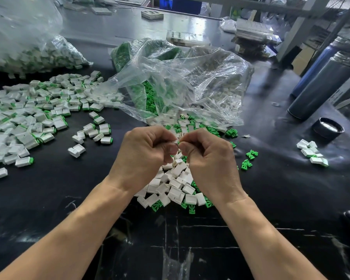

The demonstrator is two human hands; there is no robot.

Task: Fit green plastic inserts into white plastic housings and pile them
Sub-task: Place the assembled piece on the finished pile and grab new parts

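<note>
- Two bare forearms reach in from the lower edge, uncovered up to that edge.
- The left hand (143,152) and right hand (208,158) wear no gloves.
- Short, plain thumbnails show.

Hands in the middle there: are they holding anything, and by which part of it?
Both the left hand and right hand pinch a small white housing between their fingertips, each hand at one end. Fingers hide most of it.
</note>
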